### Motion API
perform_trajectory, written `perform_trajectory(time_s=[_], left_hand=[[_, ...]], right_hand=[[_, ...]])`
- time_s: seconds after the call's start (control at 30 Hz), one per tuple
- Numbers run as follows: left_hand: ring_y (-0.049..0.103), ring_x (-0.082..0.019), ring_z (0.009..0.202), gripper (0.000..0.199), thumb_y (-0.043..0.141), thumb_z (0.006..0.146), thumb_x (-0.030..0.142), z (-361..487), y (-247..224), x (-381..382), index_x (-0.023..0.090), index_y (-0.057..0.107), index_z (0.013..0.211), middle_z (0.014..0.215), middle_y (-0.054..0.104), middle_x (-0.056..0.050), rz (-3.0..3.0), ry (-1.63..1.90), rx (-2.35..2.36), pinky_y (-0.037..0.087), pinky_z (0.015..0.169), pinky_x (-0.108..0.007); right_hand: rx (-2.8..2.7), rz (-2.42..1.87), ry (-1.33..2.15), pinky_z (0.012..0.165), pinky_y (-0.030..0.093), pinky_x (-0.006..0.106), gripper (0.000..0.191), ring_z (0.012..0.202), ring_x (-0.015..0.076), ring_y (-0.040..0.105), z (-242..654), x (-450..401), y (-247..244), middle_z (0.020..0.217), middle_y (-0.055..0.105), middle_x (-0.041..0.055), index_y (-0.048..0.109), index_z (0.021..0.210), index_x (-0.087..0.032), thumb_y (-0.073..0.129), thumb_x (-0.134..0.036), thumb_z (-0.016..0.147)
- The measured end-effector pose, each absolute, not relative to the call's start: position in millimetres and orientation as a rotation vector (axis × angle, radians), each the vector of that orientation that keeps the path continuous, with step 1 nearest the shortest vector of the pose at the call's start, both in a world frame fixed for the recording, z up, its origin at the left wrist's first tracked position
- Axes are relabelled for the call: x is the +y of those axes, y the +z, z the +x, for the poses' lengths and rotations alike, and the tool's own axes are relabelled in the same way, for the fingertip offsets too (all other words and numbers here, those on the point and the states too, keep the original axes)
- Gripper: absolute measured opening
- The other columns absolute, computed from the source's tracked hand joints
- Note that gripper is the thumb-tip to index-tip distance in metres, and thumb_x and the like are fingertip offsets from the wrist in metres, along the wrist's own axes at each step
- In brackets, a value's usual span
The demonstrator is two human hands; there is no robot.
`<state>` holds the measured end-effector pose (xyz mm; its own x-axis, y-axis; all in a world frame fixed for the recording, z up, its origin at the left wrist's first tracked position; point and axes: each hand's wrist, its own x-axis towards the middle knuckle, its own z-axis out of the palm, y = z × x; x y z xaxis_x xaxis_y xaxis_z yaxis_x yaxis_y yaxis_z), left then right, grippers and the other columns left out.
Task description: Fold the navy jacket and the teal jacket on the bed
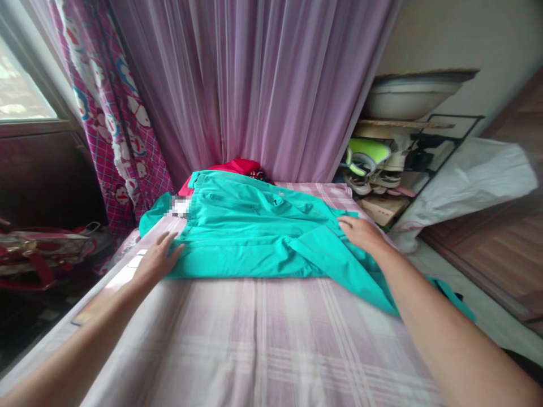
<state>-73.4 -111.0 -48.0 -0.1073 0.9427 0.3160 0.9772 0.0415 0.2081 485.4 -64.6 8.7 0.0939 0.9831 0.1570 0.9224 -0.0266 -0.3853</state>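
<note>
A turquoise jacket [241,226] lies partly folded across the checked bed sheet, its near edge making a fairly straight line. One sleeve [348,265] slants over the front and runs down to the right beneath my right forearm. My left hand [160,257] rests at the jacket's left edge, fingers spread and touching the cloth. At the right end, near the top of the sleeve, my right hand [360,233] has its fingers curled together on the fabric. Another turquoise part [155,213] sticks out at the far left.
Behind the jacket lies a red cloth [237,166] against purple curtains [263,85]. The plaid sheet [254,339] covers the bed. To the right stands a rack [456,141] with shoes, a basin [416,96] and a white plastic bag [475,181]. A red-trimmed bag [42,254] sits left.
</note>
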Motion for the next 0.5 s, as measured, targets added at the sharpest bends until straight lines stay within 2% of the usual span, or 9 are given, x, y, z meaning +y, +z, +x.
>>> perform_trajectory(time_s=[0.13,0.2,0.27,0.33,0.43,0.47,0.5], left_hand=[[0.064,-0.033,0.117,0.067,0.040,0.089,0.058,-90,-59,-129,0.019,0.049,0.143,0.139,0.060,-0.017,-1.965,-0.666,-2.383,0.052,0.098,-0.046],[0.064,-0.032,0.117,0.066,0.041,0.088,0.060,-88,-62,-134,0.022,0.049,0.142,0.139,0.060,-0.015,-1.995,-0.676,-2.354,0.052,0.098,-0.046],[0.061,-0.032,0.123,0.065,0.043,0.087,0.061,-82,-65,-136,0.024,0.051,0.140,0.144,0.056,-0.013,-2.031,-0.691,-2.293,0.049,0.103,-0.046],[0.056,-0.033,0.128,0.065,0.043,0.086,0.060,-76,-68,-135,0.022,0.053,0.138,0.146,0.053,-0.013,-2.051,-0.704,-2.270,0.047,0.107,-0.046],[0.053,-0.034,0.132,0.064,0.042,0.088,0.059,-67,-75,-135,0.021,0.054,0.137,0.148,0.050,-0.015,-2.029,-0.725,-2.287,0.045,0.109,-0.049],[0.052,-0.034,0.133,0.062,0.041,0.089,0.058,-66,-78,-136,0.021,0.054,0.137,0.148,0.050,-0.015,-2.019,-0.735,-2.286,0.045,0.110,-0.049],[0.051,-0.034,0.134,0.061,0.041,0.090,0.057,-64,-80,-136,0.021,0.054,0.137,0.148,0.049,-0.015,-2.010,-0.745,-2.277,0.044,0.111,-0.049]], right_hand=[[-1.835,-1.954,0.347,0.092,0.054,0.044,0.056,0.112,0.0333,0.067,530,-133,-2,0.128,0.070,0.0081,0.064,0.130,-0.030,0.048,-0.061,0.086],[-1.863,-2.000,0.320,0.094,0.054,0.048,0.064,0.115,0.0364,0.066,546,-170,-17,0.131,0.068,0.0082,0.063,0.132,-0.031,0.058,-0.065,0.077],[-1.935,-2.076,0.240,0.098,0.052,0.055,0.070,0.122,0.0407,0.061,554,-200,-33,0.135,0.065,0.0100,0.066,0.128,-0.031,0.070,-0.062,0.065],[-2.007,-2.169,0.163,0.100,0.050,0.058,0.056,0.125,0.0420,0.058,557,-217,-42,0.133,0.066,0.0098,0.071,0.114,-0.033,0.073,-0.052,0.062],[-2.139,-2.319,0.256,0.093,0.053,0.055,0.008,0.108,0.0381,0.067,556,-217,-34,0.107,0.075,0.0094,0.072,0.077,-0.035,0.070,-0.037,0.070],[-2.190,-2.339,0.361,0.088,0.055,0.053,0.004,0.098,0.0363,0.070,555,-210,-25,0.094,0.076,0.0096,0.069,0.067,-0.034,0.070,-0.033,0.071],[-2.195,-2.330,0.452,0.083,0.055,0.050,0.012,0.089,0.0342,0.072,553,-199,-12,0.084,0.075,0.0095,0.066,0.060,-0.032,0.071,-0.030,0.071]])
